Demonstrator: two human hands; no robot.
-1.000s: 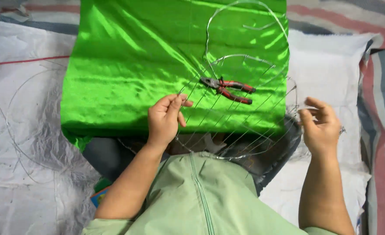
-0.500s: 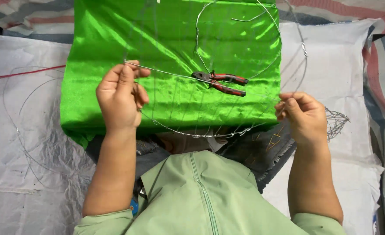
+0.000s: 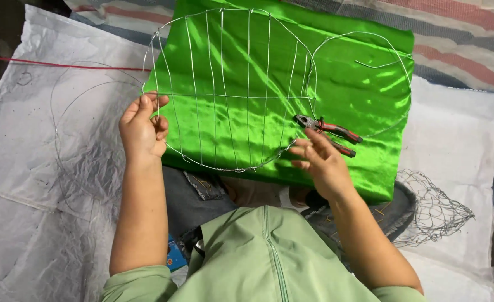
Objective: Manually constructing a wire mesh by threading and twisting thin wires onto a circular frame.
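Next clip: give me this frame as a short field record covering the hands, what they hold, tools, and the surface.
view: head camera, looking down at the lap
left hand: grips the left edge of the round wire frame, fingers curled on its rim
right hand: open, fingers spread at the frame's lower right edge; contact unclear
frame: round outline with upright wires and one cross wire, lying over the green satin cloth
tool: red-handled pliers lying on the cloth, just above the right hand
other: loose wire loop on the cloth, wire mesh at right
surface: white plastic sheeting

Wire frame (image 3: pixel 227 92) now spread flat; right hand (image 3: pixel 321 162) released.
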